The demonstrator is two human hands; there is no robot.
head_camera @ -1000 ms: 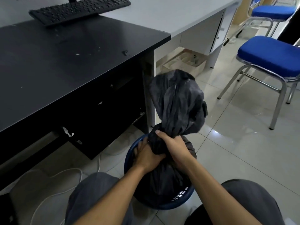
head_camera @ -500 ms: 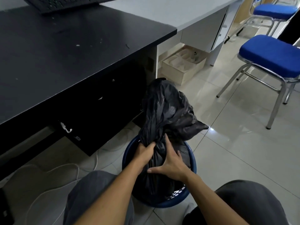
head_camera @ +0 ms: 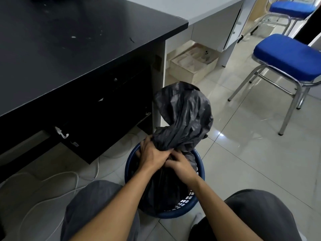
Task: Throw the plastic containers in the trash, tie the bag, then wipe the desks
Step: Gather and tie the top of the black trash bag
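A black trash bag (head_camera: 184, 115) stands in a round blue bin (head_camera: 189, 208) on the floor between my knees. Its gathered top is twisted into a neck and puffs upward above my hands. My left hand (head_camera: 152, 153) grips the neck from the left. My right hand (head_camera: 182, 166) pinches the same neck just below and to the right, the two hands touching. The bag's contents are hidden. The black desk (head_camera: 69, 46) with pale specks on its top is at upper left, and a grey desk (head_camera: 205, 9) adjoins it behind.
Two blue-seated metal stools (head_camera: 288, 58) stand on the tiled floor at right. A beige open box (head_camera: 192, 61) sits under the grey desk. White cables (head_camera: 57, 178) trail across the floor at left, below the black desk's drawers.
My right hand went from a full grip to flat on the bag, then closed on the neck beside the left. The bag's loose top twisted. My view shifted downward; the keyboard left the frame.
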